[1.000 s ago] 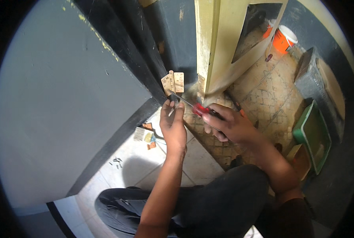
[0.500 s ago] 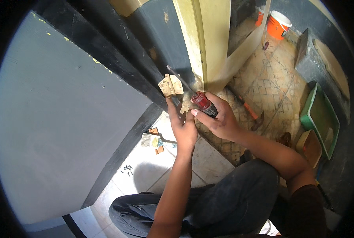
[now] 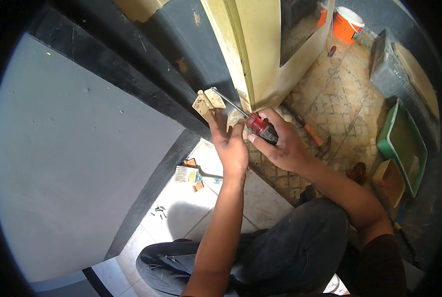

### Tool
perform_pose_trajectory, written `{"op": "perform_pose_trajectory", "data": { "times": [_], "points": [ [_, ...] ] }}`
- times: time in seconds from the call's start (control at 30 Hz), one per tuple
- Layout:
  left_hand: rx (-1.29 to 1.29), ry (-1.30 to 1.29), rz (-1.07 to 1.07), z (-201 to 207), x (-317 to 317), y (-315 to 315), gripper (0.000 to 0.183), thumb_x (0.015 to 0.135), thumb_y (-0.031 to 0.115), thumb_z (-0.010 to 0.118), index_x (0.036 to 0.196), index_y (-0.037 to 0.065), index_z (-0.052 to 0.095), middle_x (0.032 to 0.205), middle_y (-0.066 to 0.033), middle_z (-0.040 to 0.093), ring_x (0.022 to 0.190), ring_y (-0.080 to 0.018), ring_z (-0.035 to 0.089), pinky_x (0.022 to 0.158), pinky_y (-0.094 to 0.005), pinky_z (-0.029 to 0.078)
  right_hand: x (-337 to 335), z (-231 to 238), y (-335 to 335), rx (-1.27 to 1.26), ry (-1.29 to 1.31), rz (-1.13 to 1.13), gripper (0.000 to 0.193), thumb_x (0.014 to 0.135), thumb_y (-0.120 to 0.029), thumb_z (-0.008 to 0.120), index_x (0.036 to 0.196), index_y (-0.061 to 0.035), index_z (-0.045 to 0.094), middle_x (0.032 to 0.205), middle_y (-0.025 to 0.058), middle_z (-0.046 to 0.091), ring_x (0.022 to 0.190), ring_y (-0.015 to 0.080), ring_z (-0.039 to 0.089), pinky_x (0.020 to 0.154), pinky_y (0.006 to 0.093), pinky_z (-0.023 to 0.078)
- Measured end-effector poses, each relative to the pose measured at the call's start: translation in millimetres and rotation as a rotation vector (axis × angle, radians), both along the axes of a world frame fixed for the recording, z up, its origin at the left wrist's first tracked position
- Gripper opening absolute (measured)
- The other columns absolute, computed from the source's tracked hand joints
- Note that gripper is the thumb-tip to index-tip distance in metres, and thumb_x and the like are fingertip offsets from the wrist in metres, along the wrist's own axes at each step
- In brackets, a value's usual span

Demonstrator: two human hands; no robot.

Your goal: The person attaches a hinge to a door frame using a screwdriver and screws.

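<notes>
Knees in dark trousers [image 3: 300, 247] fill the bottom of the view above a pale tiled floor [image 3: 181, 218], where a small brush [image 3: 185, 174] and a few loose screws [image 3: 159, 212] lie. Above them the left hand [image 3: 231, 146] reaches up with fingers extended, pressing a worn door hinge [image 3: 208, 101] against the dark door edge [image 3: 146, 94]. Just beside it, the right hand [image 3: 280, 143] is closed around a red-handled screwdriver [image 3: 260, 127], its shaft angled up-left to the hinge. Farther off stand a green tray [image 3: 401, 143] and an orange bucket [image 3: 347, 24].
</notes>
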State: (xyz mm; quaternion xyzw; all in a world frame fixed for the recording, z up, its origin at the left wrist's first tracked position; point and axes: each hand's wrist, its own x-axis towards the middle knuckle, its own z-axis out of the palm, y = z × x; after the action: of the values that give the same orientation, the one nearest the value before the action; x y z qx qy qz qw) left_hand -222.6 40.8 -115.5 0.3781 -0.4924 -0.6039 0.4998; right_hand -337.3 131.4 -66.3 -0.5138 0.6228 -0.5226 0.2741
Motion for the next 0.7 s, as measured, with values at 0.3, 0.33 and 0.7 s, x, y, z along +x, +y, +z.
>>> {"op": "perform_pose_trajectory", "data": {
  "times": [0.3,0.33,0.7],
  "points": [
    [-0.051,0.01,0.057,-21,11,-19,0.054,0.098,-0.009,0.054,0.15,-0.005,0.039,0.148,-0.022,0.052,0.139,-0.0283,0.051,0.115,-0.0377,0.044,12,-8,-8,-0.109,0.29,0.042,0.032,0.096,-0.018,0.07,0.115,0.0058,0.06,0.1,0.0276,0.069,0.091,0.0468,0.07,0.081,0.0514,0.056],
    [-0.039,0.03,0.05,-22,11,-19,0.054,0.098,-0.009,0.053,0.15,-0.005,0.039,0.149,-0.0224,0.052,0.14,-0.0285,0.051,0.116,-0.0379,0.044,13,-8,-9,-0.092,0.28,0.067,0.031,0.096,-0.017,0.07,0.115,0.0063,0.06,0.1,0.0281,0.069,0.091,0.0474,0.07,0.081,0.0518,0.056],
    [-0.017,0.084,0.065,-32,15,-24,0.044,0.103,-0.003,0.05,0.147,-0.002,0.045,0.152,-0.019,0.058,0.127,-0.0216,0.061,0.11,-0.0352,0.049,22,-6,-14,-0.178,0.267,0.079,0.026,0.094,-0.012,0.069,0.111,0.0061,0.06,0.097,0.0294,0.067,0.09,0.0494,0.069,0.08,0.0526,0.056]
  ]
}}
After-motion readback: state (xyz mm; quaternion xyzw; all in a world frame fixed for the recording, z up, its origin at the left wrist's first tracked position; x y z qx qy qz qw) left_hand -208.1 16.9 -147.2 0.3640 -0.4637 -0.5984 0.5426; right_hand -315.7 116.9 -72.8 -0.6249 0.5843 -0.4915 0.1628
